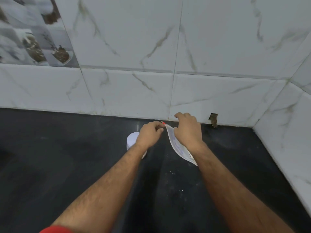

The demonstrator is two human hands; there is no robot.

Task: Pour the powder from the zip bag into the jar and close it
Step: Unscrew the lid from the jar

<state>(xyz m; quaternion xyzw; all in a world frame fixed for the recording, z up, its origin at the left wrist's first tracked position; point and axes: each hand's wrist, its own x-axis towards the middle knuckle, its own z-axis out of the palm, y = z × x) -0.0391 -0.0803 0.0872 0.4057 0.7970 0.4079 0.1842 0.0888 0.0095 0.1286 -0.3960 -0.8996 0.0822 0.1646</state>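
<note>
Both hands are up at the mouth of the zip bag (178, 145), above the black countertop (67, 165). Left hand (149, 134) has its fingers curled in, pinching near the red strip at the bag's top corner; right hand (187, 130) is closed on the upper edge, bag hanging slack beneath the wrist. Looks like the seal is being worked open. White jar (132, 139) sits on the counter just beside and partly under the left wrist, lid apparently on. Risk now: a sharp tug could pop the seal and puff powder out, and that left forearm could nudge the jar. White specks (170, 174) already dot the counter.
</note>
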